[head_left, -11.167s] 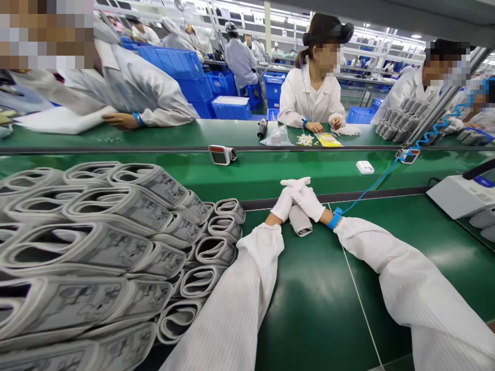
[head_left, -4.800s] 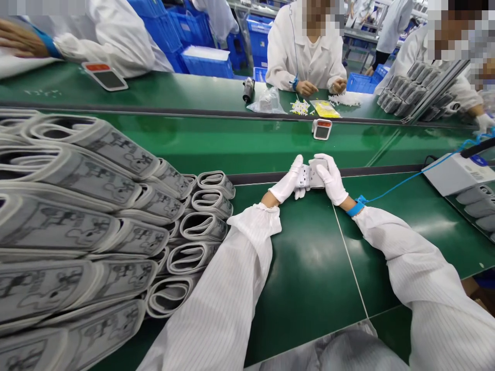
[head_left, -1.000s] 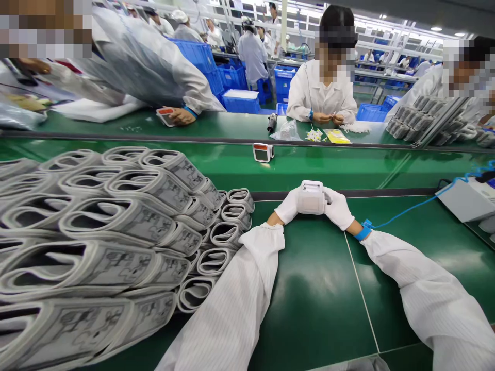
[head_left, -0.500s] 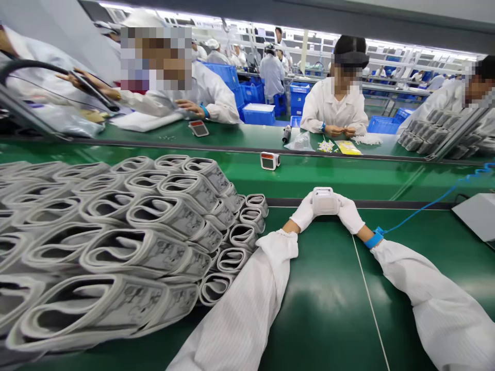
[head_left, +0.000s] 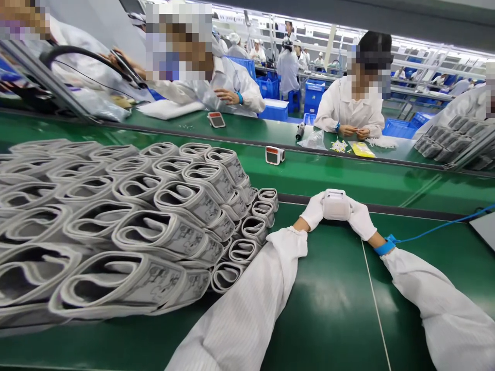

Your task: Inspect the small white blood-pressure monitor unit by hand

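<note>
Both gloved hands are raised over the green work surface, near its far edge. Between them is a small white blood pressure monitor, its blank pale side facing me and a slot-like loop along its top. My left hand grips its left side, and my right hand closes on the right side. The gloves partly hide the fingers. A blue wrist strap with a cord circles my right wrist. To the left of my left arm rises a large stack of rolled grey cuffs with printed faces.
Another monitor with a dark screen stands on the green strip beyond. Co-workers in white coats sit across the far bench, with a yellow packet, a plastic bag and more cuffs. A blue cord stretches right.
My view has swung left, so most things appear farther right. The monitor on the green strip has moved left relative to the far bench. Both hands keep the same hold.
</note>
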Demonstrator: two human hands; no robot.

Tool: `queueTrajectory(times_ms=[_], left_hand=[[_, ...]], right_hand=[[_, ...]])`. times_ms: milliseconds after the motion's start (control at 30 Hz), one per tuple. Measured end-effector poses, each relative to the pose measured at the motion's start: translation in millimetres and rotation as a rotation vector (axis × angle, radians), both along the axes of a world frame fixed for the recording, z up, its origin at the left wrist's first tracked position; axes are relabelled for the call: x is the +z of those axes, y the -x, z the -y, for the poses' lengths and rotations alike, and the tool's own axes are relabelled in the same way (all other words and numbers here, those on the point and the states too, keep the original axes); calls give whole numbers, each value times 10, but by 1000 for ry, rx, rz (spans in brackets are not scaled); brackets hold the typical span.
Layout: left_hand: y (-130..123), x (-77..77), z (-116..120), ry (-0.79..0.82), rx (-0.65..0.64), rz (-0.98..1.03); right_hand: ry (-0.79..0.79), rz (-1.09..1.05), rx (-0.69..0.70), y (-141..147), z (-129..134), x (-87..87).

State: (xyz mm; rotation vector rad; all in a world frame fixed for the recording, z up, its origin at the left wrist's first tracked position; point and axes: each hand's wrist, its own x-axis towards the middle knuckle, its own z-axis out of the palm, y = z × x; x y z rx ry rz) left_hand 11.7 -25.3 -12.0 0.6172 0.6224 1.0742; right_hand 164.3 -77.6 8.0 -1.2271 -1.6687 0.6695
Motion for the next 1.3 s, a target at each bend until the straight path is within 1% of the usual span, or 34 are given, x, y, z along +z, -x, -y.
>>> queueTrajectory(times_ms=[100, 167, 300, 400, 467, 533, 633, 733, 833, 933, 1067, 1300], left_hand=[[19, -26, 23, -10, 2, 31], [23, -58, 0, -8, -22, 46], [-9, -140, -142, -10, -130, 67], [-51, -179, -259, -15, -224, 70], [-64, -188, -286, -20, -268, 62], [-54, -186, -253, -33, -288, 45], [-12, -164, -127, -63, -302, 7], [9, -109, -14, -96, -315, -37], [-17, -46, 27, -125, -316, -82], [-54, -19, 37, -144, -318, -120], [-66, -37, 77, -160, -316, -142], [0, -8, 169, -219, -245, -143]], right_hand=[[-20, 17, -52, 5, 8, -42], [-10, -18, -78, 10, 0, -77], [20, -114, -92, 34, -14, -121], [10, -109, -68, 41, -14, -111], [8, -96, -53, 31, -13, -93], [10, -80, -42, 18, -21, -79], [17, -54, -43, 18, -64, -72], [26, -28, -65, 47, -135, -68], [35, -12, -89, 76, -176, -61], [46, -6, -106, 83, -147, -70], [62, 1, -119, 65, -66, -96], [62, 3, -112, 48, -42, -58]])
